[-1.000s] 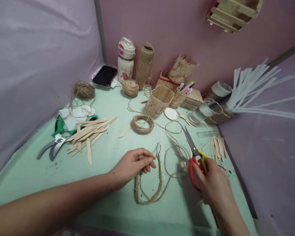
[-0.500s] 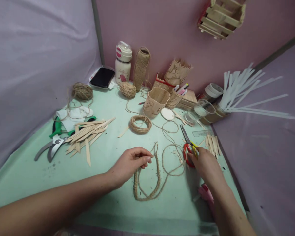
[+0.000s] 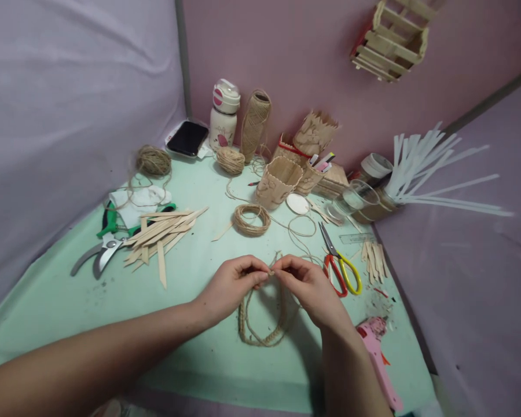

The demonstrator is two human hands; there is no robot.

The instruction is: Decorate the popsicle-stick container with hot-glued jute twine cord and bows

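Note:
My left hand [image 3: 241, 286] pinches the end of a braided jute cord [image 3: 244, 324] between thumb and fingertips. My right hand [image 3: 306, 286] meets it from the other side, its thumb and forefinger closed on the same cord end. Below both hands the braid hangs down in a U shape onto the table, with a thinner loose twine inside it. The fingers partly hide the cord end. Scissors [image 3: 335, 258] with one red and one yellow handle lie right of my right hand, blades pointing away.
A coil of twine [image 3: 252, 220] lies beyond my hands. Flat wooden sticks [image 3: 165, 234] and pruning shears [image 3: 106, 248] are on the left. A pink glue gun [image 3: 377, 353] sits at the right edge. Carved wooden cups [image 3: 278, 182] stand at the back.
My right hand has let go of the scissors, leaving them on the table, and moved left to take the cord end beside my left hand. The left hand keeps its pinch.

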